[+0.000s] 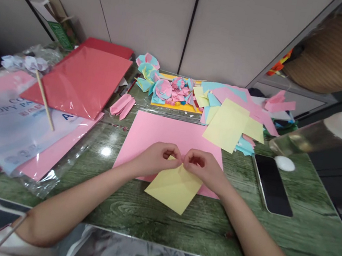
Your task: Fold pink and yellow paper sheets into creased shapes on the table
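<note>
A yellow paper square (176, 188) with faint creases lies tilted over the front edge of a large pink sheet (163, 133). Both hands pinch its far edge near the middle. My left hand (160, 157) grips it from the left, thumb and fingertips together. From the right, my right hand (203, 166) does the same, its fingertips almost touching those of the left. The paper's far edge is partly hidden behind the fingers. More yellow sheets (228, 124) overlap the pink sheet's back right corner.
Folded paper flowers (162, 89) stand at the back, beside a folded pink piece (122, 106). Red packs (83, 80) and bagged copy paper (5, 118) with a stick (44, 100) lie left. A phone (273, 184), white oval object (285, 163) and clear bottle (310, 136) are right.
</note>
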Demonstrator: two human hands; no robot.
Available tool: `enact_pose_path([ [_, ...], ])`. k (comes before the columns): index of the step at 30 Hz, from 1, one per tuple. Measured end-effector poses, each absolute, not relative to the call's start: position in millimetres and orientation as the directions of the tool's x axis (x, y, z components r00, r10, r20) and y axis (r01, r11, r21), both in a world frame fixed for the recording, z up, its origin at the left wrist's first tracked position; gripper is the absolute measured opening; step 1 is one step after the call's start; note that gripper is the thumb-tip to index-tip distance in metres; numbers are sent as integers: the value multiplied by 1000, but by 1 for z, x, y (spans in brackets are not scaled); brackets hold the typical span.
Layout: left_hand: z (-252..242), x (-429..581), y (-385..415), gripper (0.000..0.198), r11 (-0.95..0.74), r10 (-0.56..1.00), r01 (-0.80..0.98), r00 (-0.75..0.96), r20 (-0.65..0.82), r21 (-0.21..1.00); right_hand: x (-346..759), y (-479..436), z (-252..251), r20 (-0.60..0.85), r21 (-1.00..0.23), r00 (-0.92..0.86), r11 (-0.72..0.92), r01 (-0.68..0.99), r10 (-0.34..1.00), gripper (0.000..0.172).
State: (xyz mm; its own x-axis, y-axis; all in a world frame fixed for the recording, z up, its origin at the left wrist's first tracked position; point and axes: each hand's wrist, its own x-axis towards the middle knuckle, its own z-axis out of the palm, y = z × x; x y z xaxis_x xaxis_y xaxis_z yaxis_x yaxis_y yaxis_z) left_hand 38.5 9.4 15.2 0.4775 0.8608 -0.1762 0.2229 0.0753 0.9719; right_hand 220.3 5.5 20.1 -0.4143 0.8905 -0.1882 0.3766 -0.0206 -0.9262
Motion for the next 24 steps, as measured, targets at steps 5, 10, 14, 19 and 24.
enact_pose_path([
  [5,18,31,15,4,-15,901,266,422,-102,964,228,10,23,-206,-934,-384,-64,352,900,8],
  [10,23,17,24,7,-7,923,243,375,-87,970,240,16,24,-208,-957,-395,-102,273,895,7],
  [14,25,9,28,7,-10,930,221,360,-72,975,254,23,19,-198,-955,-398,-85,284,896,7],
  [19,23,4,31,10,39,952,136,295,-78,990,265,29,18,-171,-963,-338,-84,255,926,5],
  [24,16,12,27,12,99,932,31,348,-104,995,247,19,27,-138,-974,-354,-61,220,925,14],
])
